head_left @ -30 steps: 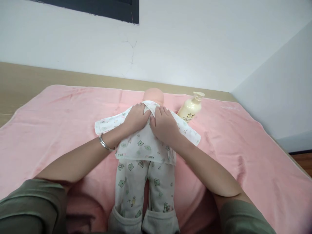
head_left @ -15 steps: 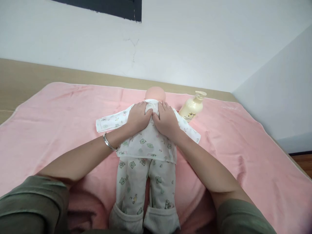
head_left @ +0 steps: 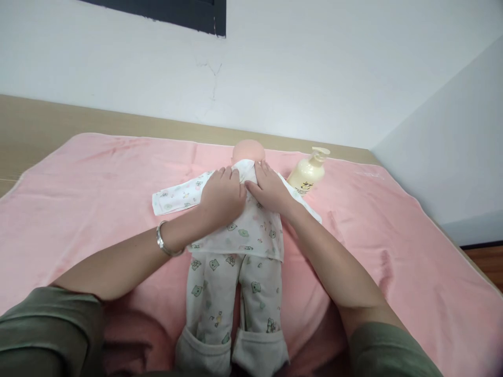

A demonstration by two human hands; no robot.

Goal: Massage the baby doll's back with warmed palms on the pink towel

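A baby doll lies lengthwise before me with its head at the far end; no face shows. It wears a loose white printed shirt and matching trousers with wide cuffs. My left hand is on the shirt's upper left, its wrist raised a little, fingers lying forward and thumb turned down. On the upper right, my right hand rests flat with its fingers stretched toward the neck. Just right of the doll's shoulder, a pale yellow pump bottle leans at a tilt.
A pink blanket spreads under the doll and bottle, over a wooden surface. Behind it rises a white wall with a dark opening at upper left. Another wall closes in at the right.
My left hand has tilted up at the wrist, and its thumb has turned down. The shirt's neckline has shifted slightly between my hands. My right hand stays nearly where it was.
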